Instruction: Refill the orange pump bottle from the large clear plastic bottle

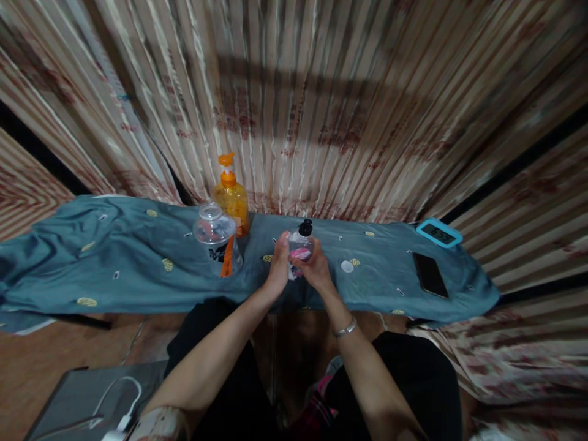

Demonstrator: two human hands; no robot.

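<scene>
A small clear bottle (302, 244) with a black cap and a pink mark on its front stands upright between my hands, over the front part of the cloth-covered table (147, 269). My left hand (279, 264) is closed round the bottle's left side, thumb up along it. From the right, my right hand (315, 266) wraps the same bottle, its fingers across the lower front. Left of my hands is a clear plastic cup (217, 239) with a domed lid and an orange strip. Close behind the cup stands an orange pump bottle (233, 199).
A white disc (347, 266) lies right of my hands. Farther right are a black phone (430, 275) and a blue-framed digital clock (439, 233). A pleated curtain (294, 110) hangs behind the table. A white cable (133, 404) lies at the lower left.
</scene>
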